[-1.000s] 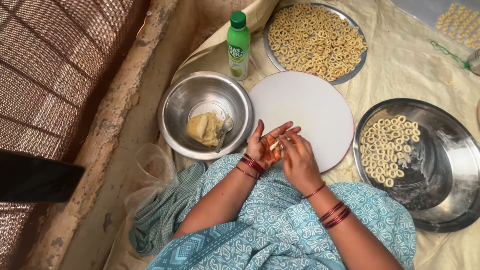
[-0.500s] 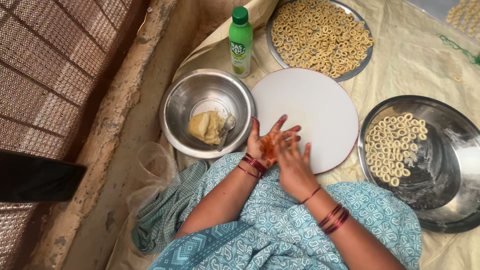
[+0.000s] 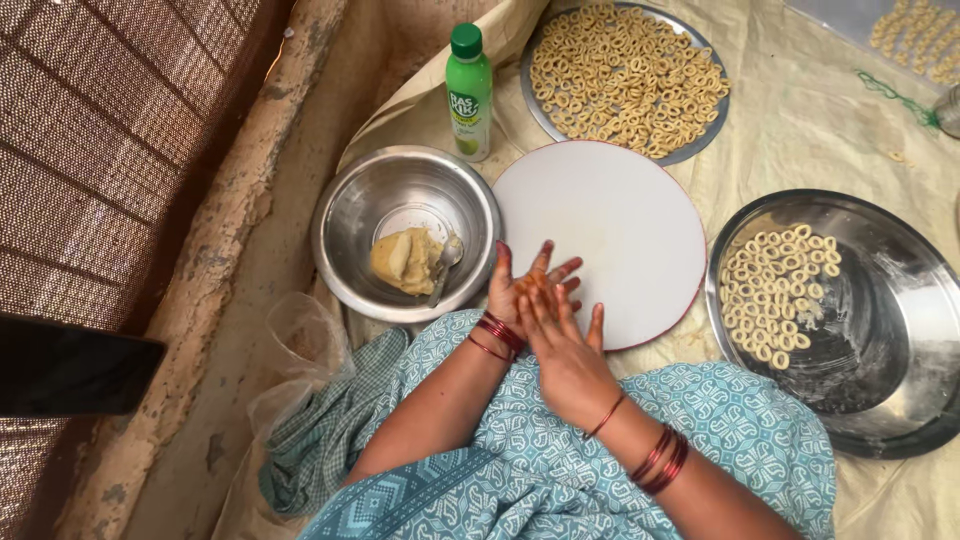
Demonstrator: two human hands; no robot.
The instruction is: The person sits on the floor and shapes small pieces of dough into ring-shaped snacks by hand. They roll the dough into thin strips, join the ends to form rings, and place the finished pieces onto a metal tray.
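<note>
A person's two bare forearms and lap, dressed in patterned teal cloth.

The left hand [image 3: 523,290] has red bangles at the wrist and reddish-stained fingertips. The right hand [image 3: 568,352] has a thin red bangle at the wrist and more red bangles up the forearm. The garment carries white geometric prints.

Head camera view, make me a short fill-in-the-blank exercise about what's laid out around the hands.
1. The left hand and right hand press together over the round ____ board.
2. The lump of dough lies in a steel ____ with a spoon.
3. The bottle has a ____ cap.
4. Both steel trays hold ____-shaped dough pieces.

Missing words: white; bowl; green; ring
</note>
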